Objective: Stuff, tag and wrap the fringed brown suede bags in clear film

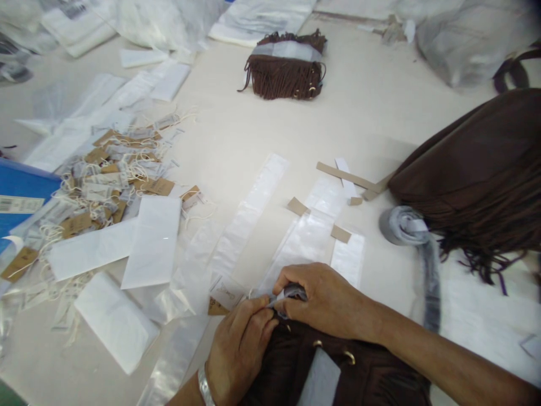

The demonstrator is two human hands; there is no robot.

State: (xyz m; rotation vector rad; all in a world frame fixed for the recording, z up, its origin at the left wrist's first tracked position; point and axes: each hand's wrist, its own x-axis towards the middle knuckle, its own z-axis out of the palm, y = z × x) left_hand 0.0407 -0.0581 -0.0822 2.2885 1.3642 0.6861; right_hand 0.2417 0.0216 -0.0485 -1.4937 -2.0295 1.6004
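Observation:
A dark brown bag [291, 361] with gold-coloured rings lies at the near edge, below both hands. My right hand [325, 299] is curled around a grey plastic wrapping strip [281, 299] at the bag's upper corner. The fingers of my left hand [245, 338] are pressed together against the same strip, close to the right fingertips. What lies under the left fingers is hidden. Just beyond the left hand is a tag in a clear sleeve [227, 292]. A pale grey strip [321, 378] crosses the front of the bag.
Brown hang tags with white strings [158, 186] are heaped on the left, beside folded white paper packets [152, 242]. A fringed brown bag [287, 76] stands at the back. A larger brown bag [465, 152] and a grey plastic roll [403, 225] lie on the right.

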